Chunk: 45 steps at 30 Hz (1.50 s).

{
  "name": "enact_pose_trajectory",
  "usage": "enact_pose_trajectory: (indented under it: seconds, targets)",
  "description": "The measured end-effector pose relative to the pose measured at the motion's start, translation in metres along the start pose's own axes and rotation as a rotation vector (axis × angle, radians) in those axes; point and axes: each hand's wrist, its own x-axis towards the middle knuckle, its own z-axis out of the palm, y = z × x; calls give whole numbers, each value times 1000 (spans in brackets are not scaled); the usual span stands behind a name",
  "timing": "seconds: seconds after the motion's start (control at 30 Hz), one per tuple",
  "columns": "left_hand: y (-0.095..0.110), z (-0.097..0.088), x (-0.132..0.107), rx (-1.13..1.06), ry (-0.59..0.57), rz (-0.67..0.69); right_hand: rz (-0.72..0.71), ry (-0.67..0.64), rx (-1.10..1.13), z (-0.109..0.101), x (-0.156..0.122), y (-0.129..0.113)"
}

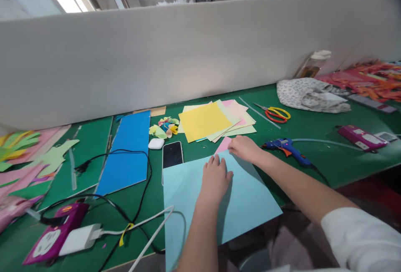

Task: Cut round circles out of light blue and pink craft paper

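A large light blue sheet of paper (250, 205) lies at the table's front, its near edge reaching past the table. My left hand (216, 176) rests flat on this sheet with the fingers stretched forward. My right hand (243, 148) is closed at the sheet's far right corner; its thumb and the exact grip are hidden. A small pink piece of paper (223, 144) shows beside the right fingertips, partly covered by the sheet. The sheet also overlaps the lower part of a phone (173, 155).
Behind my hands lies a stack of coloured paper (203, 119). Scissors (275, 114) and a blue glue gun (288, 150) are to the right. A blue board (130, 151), a purple power strip (50, 236) and loose cables (150, 171) are left. A white partition (188, 54) stands behind.
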Motion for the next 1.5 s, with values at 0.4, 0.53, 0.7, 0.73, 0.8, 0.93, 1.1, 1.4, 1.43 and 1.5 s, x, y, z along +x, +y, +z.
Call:
enact_pose_trajectory:
  seconds: [0.4,0.53,0.7,0.73,0.8,0.93,1.1,1.4,1.43,1.5]
  targets:
    - [-2,3,-1,16,74,9,-63,-14,-26,5,13,-19]
    - [-3,5,0,14,86,18,-116,8,-4,11,9,-18]
    - [-3,10,2,31,128,-2,-128,27,10,16,2,-14]
    - [-2,11,2,36,136,-5,-121,33,10,16,1,-14]
    - [1,13,2,46,148,-12,-112,46,10,17,-1,-13]
    - [6,16,3,61,163,-32,-109,97,9,20,-4,-11]
    - [8,18,9,70,194,-50,-124,182,4,30,-7,-9]
    - [12,26,14,73,275,-91,-171,292,-42,46,-7,-10]
    - [12,26,14,71,280,-92,-173,298,-46,47,-8,-10]
    - [12,26,14,70,290,-93,-174,308,-52,48,-8,-9]
